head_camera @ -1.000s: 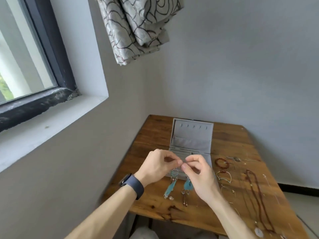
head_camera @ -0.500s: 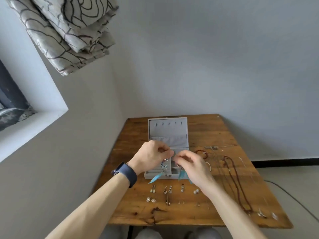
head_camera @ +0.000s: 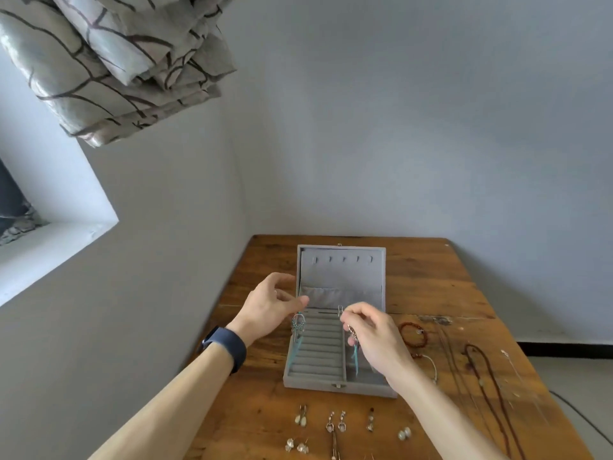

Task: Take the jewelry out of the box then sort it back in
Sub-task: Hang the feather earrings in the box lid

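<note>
An open grey jewelry box (head_camera: 338, 385) sits on the wooden table (head_camera: 428, 287), its lid (head_camera: 341, 277) upright at the back. My left hand (head_camera: 270, 308) pinches one turquoise feather earring (head_camera: 297, 328), which dangles over the box's left edge. My right hand (head_camera: 373, 336) pinches the matching feather earring (head_camera: 355, 351) above the right compartment. Both hands hover over the box, a short way apart.
Several small pearl and drop earrings (head_camera: 335, 424) lie in front of the box. Red bead bracelets (head_camera: 414, 333) and long necklaces (head_camera: 487, 376) lie to its right. A wall runs along the table's left side, and a folded curtain (head_camera: 109, 61) hangs at upper left.
The two hands have drawn apart, each carrying one feather earring, and moved up over the open box. The camera view has tilted so the box sits more central.
</note>
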Demonstrator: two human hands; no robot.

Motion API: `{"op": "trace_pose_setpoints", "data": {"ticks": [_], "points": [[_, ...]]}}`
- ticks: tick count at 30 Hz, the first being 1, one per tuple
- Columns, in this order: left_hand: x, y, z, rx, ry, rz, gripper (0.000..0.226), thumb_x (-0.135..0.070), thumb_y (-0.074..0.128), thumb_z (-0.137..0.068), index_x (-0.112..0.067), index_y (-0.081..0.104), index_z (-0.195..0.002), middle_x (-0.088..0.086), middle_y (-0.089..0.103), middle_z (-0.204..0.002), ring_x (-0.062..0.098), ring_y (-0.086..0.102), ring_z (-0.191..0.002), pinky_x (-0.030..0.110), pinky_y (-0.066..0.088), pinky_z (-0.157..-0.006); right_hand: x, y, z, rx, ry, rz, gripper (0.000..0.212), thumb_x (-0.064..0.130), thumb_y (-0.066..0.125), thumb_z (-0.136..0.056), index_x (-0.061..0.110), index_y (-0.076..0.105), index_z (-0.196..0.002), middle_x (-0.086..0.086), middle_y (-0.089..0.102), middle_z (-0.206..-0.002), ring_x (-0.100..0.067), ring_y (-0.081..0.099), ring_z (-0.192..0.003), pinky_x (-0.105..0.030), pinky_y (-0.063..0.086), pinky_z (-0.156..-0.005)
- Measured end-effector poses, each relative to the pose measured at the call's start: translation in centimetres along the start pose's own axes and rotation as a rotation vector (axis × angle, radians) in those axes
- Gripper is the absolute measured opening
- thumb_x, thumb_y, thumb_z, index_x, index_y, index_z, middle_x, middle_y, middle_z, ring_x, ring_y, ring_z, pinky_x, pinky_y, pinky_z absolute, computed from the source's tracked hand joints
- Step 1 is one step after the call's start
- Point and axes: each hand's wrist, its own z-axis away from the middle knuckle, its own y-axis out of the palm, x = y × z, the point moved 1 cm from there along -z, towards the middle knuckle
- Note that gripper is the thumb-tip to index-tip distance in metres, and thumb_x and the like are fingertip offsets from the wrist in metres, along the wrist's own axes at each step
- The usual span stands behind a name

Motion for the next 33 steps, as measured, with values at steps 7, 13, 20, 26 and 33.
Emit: {"op": "trace_pose_setpoints", "data": {"ticks": [7, 13, 20, 26, 33], "points": [[1.6, 0.4, -7.8, 0.017, -0.174, 0.134, 0.095, -0.035, 0.083, -0.080, -0.013, 0.026, -0.153, 0.002, 0.077, -0.091, 0.018, 0.073, -0.086, 0.041, 0.057, -0.092, 0.0, 2.0, -8.4, -0.037, 0.040, 0.163, 0.016, 0.032, 0.057, -0.096, 0.028, 0.066, -0.084, 0.011, 0.064, -0.076, -0.008, 0.060, -0.067, -0.014, 0.044, -0.054], [2.5, 0.0, -11.9, 0.171, -0.324, 0.251, 0.095, -0.022, 0.083, -0.081, -0.008, 0.024, -0.154, 0.000, 0.077, -0.080, 0.008, 0.063, -0.057, 0.023, 0.045, -0.052, 0.9, 3.8, -14.1, -0.066, 0.140, 0.086, 0.012, 0.031, 0.062, -0.091, 0.025, 0.071, -0.086, 0.008, 0.069, -0.084, -0.008, 0.063, -0.084, -0.025, 0.045, -0.068], [4.5, -0.2, -12.7, 0.274, -0.272, 0.172, 0.045, -0.032, 0.082, -0.080, -0.027, 0.062, -0.120, -0.003, 0.078, -0.086, 0.004, 0.062, -0.059, 0.019, 0.040, -0.051, 1.4, 5.5, -15.9, -0.157, 0.287, -0.027, 0.012, 0.025, 0.065, -0.083, 0.016, 0.071, -0.079, 0.004, 0.064, -0.070, -0.012, 0.051, -0.060, -0.027, 0.040, -0.055], [4.4, -0.1, -12.5, 0.197, -0.198, 0.141, 0.031, -0.032, 0.082, -0.081, -0.029, 0.065, -0.107, -0.004, 0.077, -0.084, 0.006, 0.064, -0.060, 0.017, 0.040, -0.045, 1.0, 6.4, -15.4, -0.271, 0.348, -0.137, 0.013, 0.023, 0.064, -0.084, 0.017, 0.066, -0.073, 0.004, 0.060, -0.063, -0.010, 0.052, -0.054, -0.023, 0.038, -0.046], [4.5, 0.0, -12.2, 0.145, -0.123, 0.096, 0.037, -0.032, 0.080, -0.083, -0.022, 0.064, -0.115, -0.003, 0.076, -0.088, 0.007, 0.065, -0.060, 0.018, 0.048, -0.057, 0.4, 7.2, -15.3, -0.336, 0.294, -0.063, 0.019, 0.032, 0.063, -0.086, 0.018, 0.068, -0.074, 0.002, 0.065, -0.067, -0.011, 0.057, -0.057, -0.027, 0.040, -0.051]]}}
